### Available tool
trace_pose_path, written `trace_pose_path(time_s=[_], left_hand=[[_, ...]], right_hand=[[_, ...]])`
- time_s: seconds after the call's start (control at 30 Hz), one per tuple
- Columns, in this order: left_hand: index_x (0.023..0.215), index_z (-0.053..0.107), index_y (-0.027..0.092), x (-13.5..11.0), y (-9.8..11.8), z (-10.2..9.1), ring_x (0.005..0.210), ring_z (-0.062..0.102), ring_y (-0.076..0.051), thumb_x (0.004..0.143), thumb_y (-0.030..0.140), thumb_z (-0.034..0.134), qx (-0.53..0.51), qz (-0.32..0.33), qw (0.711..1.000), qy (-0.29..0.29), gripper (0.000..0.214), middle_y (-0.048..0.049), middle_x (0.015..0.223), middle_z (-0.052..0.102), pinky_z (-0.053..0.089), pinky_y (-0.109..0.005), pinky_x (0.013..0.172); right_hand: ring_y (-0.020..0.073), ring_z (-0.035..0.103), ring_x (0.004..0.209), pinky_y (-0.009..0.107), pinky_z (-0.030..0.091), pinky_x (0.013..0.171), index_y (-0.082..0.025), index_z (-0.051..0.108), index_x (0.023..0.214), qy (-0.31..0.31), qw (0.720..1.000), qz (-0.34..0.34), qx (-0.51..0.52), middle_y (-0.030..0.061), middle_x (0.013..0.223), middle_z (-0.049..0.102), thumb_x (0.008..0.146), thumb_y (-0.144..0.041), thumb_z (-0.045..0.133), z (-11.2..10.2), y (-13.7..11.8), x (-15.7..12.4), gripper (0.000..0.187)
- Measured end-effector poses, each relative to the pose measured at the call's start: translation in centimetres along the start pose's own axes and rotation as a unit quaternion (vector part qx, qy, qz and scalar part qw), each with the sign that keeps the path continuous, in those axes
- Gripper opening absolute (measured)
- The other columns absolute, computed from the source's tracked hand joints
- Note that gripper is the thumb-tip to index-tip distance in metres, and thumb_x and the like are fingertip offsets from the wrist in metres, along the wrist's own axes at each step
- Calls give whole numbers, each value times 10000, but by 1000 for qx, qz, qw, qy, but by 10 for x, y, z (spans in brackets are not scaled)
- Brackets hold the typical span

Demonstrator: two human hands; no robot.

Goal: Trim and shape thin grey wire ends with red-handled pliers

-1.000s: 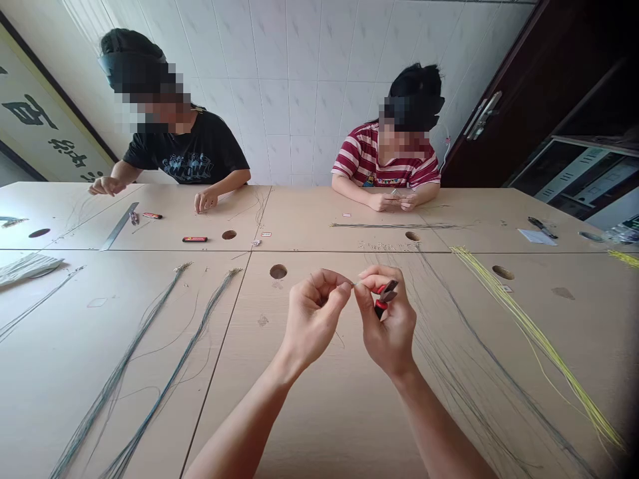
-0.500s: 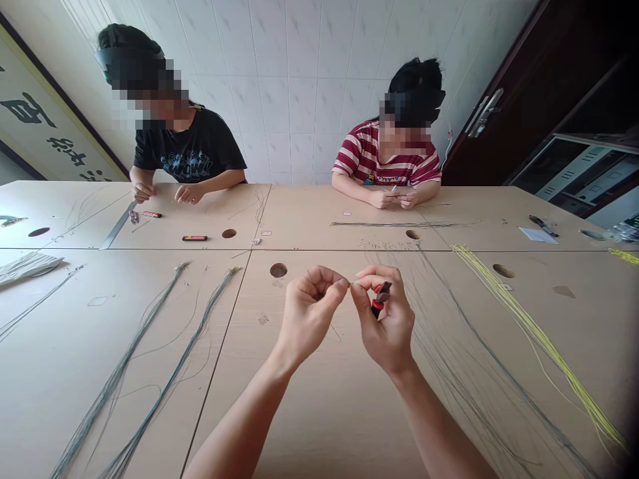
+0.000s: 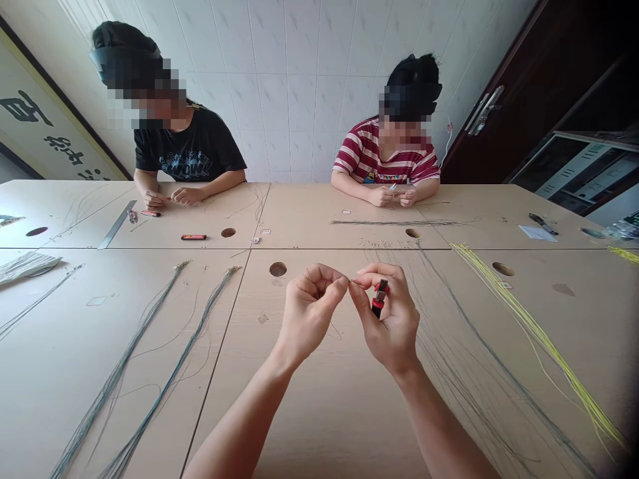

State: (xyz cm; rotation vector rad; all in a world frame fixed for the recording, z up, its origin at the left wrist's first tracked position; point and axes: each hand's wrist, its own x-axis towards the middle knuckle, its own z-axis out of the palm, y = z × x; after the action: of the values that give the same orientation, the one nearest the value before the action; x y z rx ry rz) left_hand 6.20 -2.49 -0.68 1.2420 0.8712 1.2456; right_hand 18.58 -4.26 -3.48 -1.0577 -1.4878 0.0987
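Note:
My left hand (image 3: 310,310) is closed in a pinch on a thin wire (image 3: 333,328) that trails down to the table. My right hand (image 3: 389,320) faces it, fingertips almost touching. Its thumb and forefinger pinch a tiny metal piece at the wire's end, and its other fingers curl round a small red-and-black hand tool (image 3: 380,297). Both hands hover above the light wooden table (image 3: 319,412), near its middle.
Bundles of grey wire (image 3: 150,359) lie to the left, more grey wire (image 3: 464,372) and a yellow bundle (image 3: 529,326) to the right. Round holes (image 3: 278,269) dot the table. Two people sit opposite, hands on the table. A steel ruler (image 3: 117,224) and small tools lie far left.
My two hands have drawn slightly closer together and the red tool has turned more upright in my right hand. The person in black brought both hands together near the ruler.

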Motion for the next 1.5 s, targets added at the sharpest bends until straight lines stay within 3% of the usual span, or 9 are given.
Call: trace_pose_path(time_s=[0.4,0.87,1.5], left_hand=[[691,571,164,0,0,1,518,340,-67,824,253,622,47,17,999,21,168,40,573,488,288,-193,459],[692,563,161,-1,1,-1,468,299,-59,834,238,600,94,18,995,1,166,56,525,419,223,-193,422],[689,559,165,0,1,-1,459,291,-57,838,257,604,86,10,996,-3,181,58,527,422,224,-193,413]], right_hand=[[136,576,892,252,491,632,-225,579,902,11,1000,-4,-14,33,1018,554,866,-151,637,-2,1,1,101],[162,580,894,307,520,669,-235,585,941,-27,999,-31,-10,45,1003,571,875,-134,614,-7,3,3,124],[146,590,846,268,491,584,-230,580,926,-27,999,-20,-28,42,1004,584,883,-152,606,-7,2,3,93]])
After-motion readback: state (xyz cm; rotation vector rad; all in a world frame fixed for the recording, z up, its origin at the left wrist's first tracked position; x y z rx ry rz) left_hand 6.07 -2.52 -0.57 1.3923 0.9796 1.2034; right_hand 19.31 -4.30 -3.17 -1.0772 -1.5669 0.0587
